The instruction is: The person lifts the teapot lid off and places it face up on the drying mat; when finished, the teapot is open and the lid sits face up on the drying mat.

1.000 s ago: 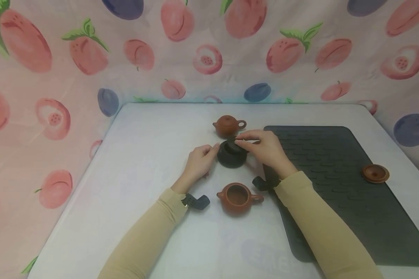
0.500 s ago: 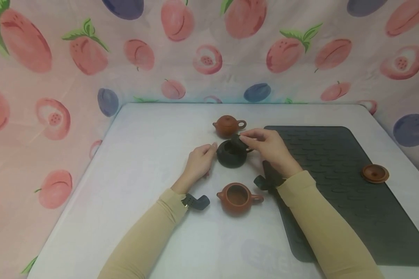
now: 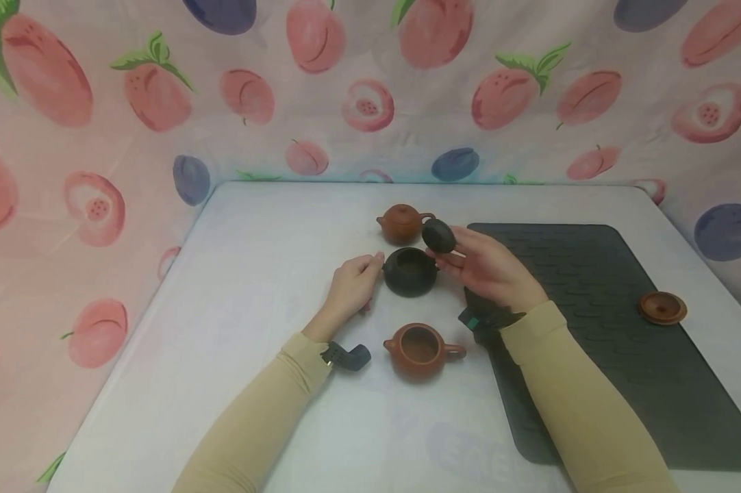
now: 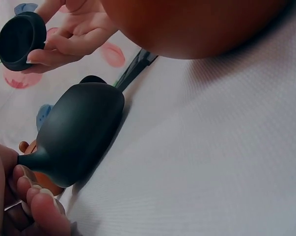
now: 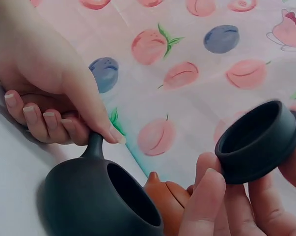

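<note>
A black teapot (image 3: 410, 279) stands uncovered on the white table, its round opening facing up. My left hand (image 3: 352, 284) pinches its spout (image 5: 94, 146) between thumb and curled fingers. Right of the pot and raised, my right hand (image 3: 494, 267) holds the black teapot lid (image 3: 438, 236) by its edge. The lid is turned so that its hollow underside (image 4: 21, 42) shows in both wrist views. Just behind the black pot is a lidded brown teapot (image 3: 403, 224). Nearer to me sits a reddish-brown teapot (image 3: 415, 370) without its lid.
A dark grey textured mat (image 3: 592, 370) covers the right side of the table (image 3: 253, 239). On the mat's right edge lies a brown lid (image 3: 663, 308), hollow side up. Fruit-patterned cloth (image 3: 370, 61) hangs behind and at the sides.
My right hand has lifted the black lid off the pot, moved it slightly up and right, and tipped its underside into view. My left hand stays at the spout.
</note>
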